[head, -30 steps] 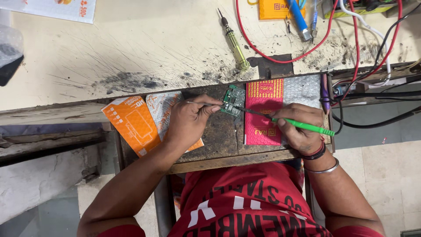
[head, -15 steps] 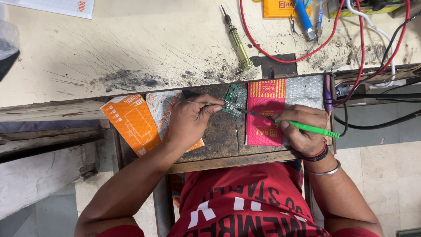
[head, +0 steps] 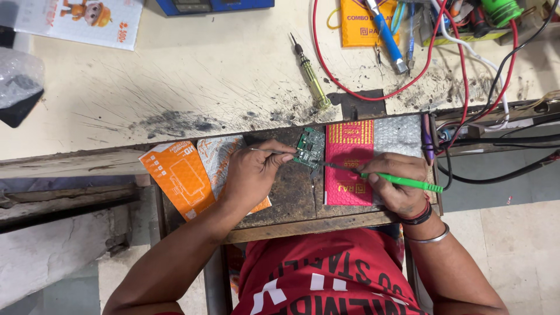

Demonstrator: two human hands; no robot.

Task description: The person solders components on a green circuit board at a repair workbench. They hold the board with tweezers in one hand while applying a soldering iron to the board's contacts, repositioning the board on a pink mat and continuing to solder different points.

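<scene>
Small green circuit board (head: 309, 148) sits on the dark worn patch at the tabletop (head: 192, 76) front edge, just left of the red packet (head: 349, 163). Left hand (head: 252, 175) is closed in a pinch on thin metal tweezers (head: 269, 151), tips touching the board's left edge. Right hand (head: 394, 182) is curled shut around a green-handled tool (head: 402, 182), a soldering iron by the look of it, with its dark tip meeting the board's lower right corner.

Judgement for a clean joint: steady the board with the tweezers, plant both wrists on the tabletop, touch the tip only to the target pad (the exact pad is too small to tell). Keep the tip off the red packet beside the board. The yellow-green screwdriver (head: 311, 79) lies well behind the board, out of the way.
</scene>
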